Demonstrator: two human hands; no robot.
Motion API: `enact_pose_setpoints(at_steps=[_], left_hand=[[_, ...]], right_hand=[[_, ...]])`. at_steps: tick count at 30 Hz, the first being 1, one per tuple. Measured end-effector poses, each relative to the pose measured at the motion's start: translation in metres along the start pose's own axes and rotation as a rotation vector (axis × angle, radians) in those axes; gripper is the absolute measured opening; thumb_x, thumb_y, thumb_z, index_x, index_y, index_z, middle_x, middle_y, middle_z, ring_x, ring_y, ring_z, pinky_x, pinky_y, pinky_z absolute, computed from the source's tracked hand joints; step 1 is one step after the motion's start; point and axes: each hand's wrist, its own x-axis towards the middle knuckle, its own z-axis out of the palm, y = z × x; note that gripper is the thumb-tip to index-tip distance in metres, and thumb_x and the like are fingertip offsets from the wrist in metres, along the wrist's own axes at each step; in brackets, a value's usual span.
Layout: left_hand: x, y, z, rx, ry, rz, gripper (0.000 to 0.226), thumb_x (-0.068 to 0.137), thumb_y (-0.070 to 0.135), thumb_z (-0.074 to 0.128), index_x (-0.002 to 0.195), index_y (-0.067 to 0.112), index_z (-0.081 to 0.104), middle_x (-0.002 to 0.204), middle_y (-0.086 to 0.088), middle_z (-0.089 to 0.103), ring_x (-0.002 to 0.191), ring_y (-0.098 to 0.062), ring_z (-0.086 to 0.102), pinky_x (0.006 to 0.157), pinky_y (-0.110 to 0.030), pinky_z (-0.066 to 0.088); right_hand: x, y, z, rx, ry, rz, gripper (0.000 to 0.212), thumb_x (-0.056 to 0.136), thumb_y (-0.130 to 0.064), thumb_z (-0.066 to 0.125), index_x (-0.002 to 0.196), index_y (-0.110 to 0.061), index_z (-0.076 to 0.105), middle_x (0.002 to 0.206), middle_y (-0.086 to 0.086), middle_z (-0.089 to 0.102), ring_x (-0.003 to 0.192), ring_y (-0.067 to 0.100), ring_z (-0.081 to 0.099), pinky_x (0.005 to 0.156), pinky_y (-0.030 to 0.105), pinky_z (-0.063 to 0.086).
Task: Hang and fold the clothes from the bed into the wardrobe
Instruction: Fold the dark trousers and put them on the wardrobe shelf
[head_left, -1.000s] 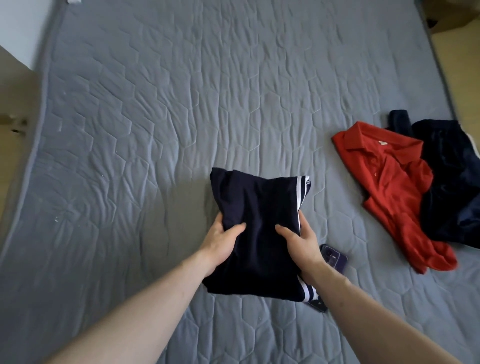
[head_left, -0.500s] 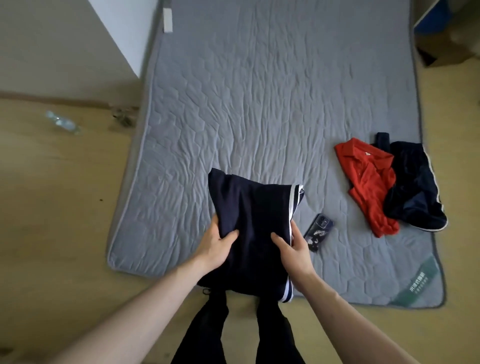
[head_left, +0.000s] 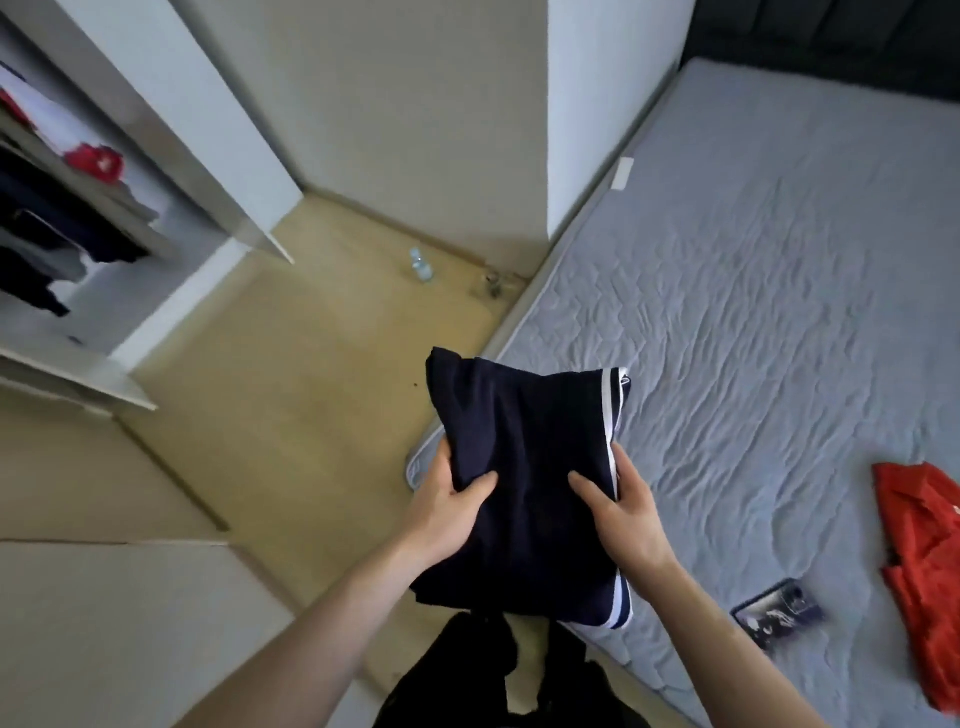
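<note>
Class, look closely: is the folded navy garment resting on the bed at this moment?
No, the left hand and right hand hold the folded navy garment up off the bed.

No readable text, labels, brands or numbers anywhere. Phone case (head_left: 777, 618) at lower right of the frame has a light print on dark, too blurred to make out as letters. Red shirt (head_left: 922, 571) at right edge shows a small white mark near its collar, too small to read. White tag (head_left: 623, 174) on the mattress edge, upper right: blank at this resolution.
</note>
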Motion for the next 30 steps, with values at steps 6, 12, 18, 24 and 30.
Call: enact_pose_setpoints(at_steps=[6, 12, 18, 24, 30], left_hand=[[-0.031, 0.005, -0.086, -0.166, 0.229, 0.053, 0.047, 0.084, 0.049, 0.071, 0.120, 0.068, 0.048, 0.123, 0.028, 0.067, 0.111, 0.006, 0.065, 0.096, -0.029, 0.050], [-0.041, 0.008, -0.202, -0.264, 0.446, 0.096, 0.053, 0.092, 0.046, 0.068, 0.118, 0.080, 0.037, 0.127, 0.038, 0.060, 0.113, 0.015, 0.059, 0.090, -0.015, 0.045], [-0.030, -0.002, -0.339, -0.331, 0.580, 0.154, 0.059, 0.092, 0.046, 0.070, 0.140, 0.060, 0.040, 0.130, 0.033, 0.061, 0.116, 0.010, 0.061, 0.092, -0.018, 0.049], [-0.012, -0.012, -0.471, -0.336, 0.671, 0.190, 0.055, 0.087, 0.049, 0.071, 0.130, 0.069, 0.042, 0.126, 0.035, 0.062, 0.112, 0.012, 0.062, 0.093, -0.020, 0.047], [0.016, 0.008, -0.574, -0.329, 0.720, 0.262, 0.058, 0.080, 0.054, 0.070, 0.129, 0.069, 0.041, 0.124, 0.037, 0.062, 0.111, 0.013, 0.061, 0.092, -0.019, 0.047]], right_hand=[[0.030, -0.066, 0.085, -0.148, -0.258, -0.063, 0.047, 0.096, -0.023, 0.067, 0.135, -0.046, 0.057, 0.125, -0.017, 0.070, 0.115, 0.006, 0.068, 0.103, 0.039, 0.053], [0.065, -0.131, 0.219, -0.237, -0.470, -0.150, 0.046, 0.095, -0.021, 0.068, 0.131, -0.049, 0.059, 0.121, -0.019, 0.072, 0.111, 0.004, 0.070, 0.098, 0.036, 0.054], [0.095, -0.171, 0.370, -0.259, -0.601, -0.223, 0.042, 0.097, -0.018, 0.066, 0.128, -0.045, 0.062, 0.120, -0.014, 0.073, 0.109, 0.009, 0.071, 0.094, 0.035, 0.057], [0.120, -0.196, 0.506, -0.248, -0.695, -0.237, 0.042, 0.097, -0.021, 0.067, 0.126, -0.050, 0.062, 0.123, -0.012, 0.073, 0.111, 0.014, 0.072, 0.093, 0.037, 0.059], [0.155, -0.240, 0.601, -0.267, -0.702, -0.284, 0.044, 0.094, -0.022, 0.069, 0.126, -0.051, 0.061, 0.117, -0.016, 0.074, 0.104, 0.009, 0.073, 0.083, 0.028, 0.062]])
